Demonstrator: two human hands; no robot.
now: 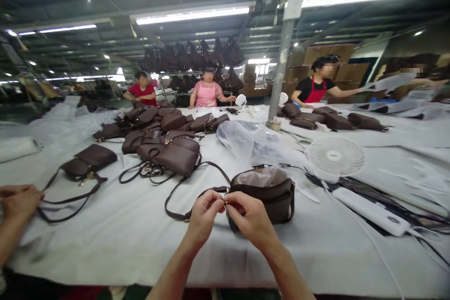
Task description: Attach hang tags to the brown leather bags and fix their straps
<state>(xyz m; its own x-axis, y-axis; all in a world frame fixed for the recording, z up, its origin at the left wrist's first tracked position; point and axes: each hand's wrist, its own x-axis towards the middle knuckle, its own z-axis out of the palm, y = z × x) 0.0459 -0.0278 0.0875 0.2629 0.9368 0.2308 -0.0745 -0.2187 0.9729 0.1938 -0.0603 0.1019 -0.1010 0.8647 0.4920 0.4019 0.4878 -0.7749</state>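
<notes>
A small dark brown leather shoulder bag (267, 194), rounded and smooth-grained with crumpled translucent stuffing paper showing at its open top, is sitting upright near the middle of the tabletop (116, 239), its long axis running from 9 to 3 o'clock. Its thin brown strap (176, 197) is looping out toward 9 o'clock, then arching back over the bag's left end. The left hand (205, 214) and the right hand (250, 215) are meeting at that left end, fingertips pinched together on the small metal strap clasp (225, 195). The tabletop is covered in soft, slightly wrinkled white cloth. At 11 o'clock a pile of matching brown leather bags (165, 143) is lying with straps tangled; at 10 o'clock a single flat brown bag (89, 159) is resting, its strap reaching a co-worker's hand (17, 201) at the left edge. At 2 o'clock a round white plastic fan (335, 156) is lying face up. Other people are working on the far side under fluorescent tube lights in a dim, steel-raftered hall.
</notes>
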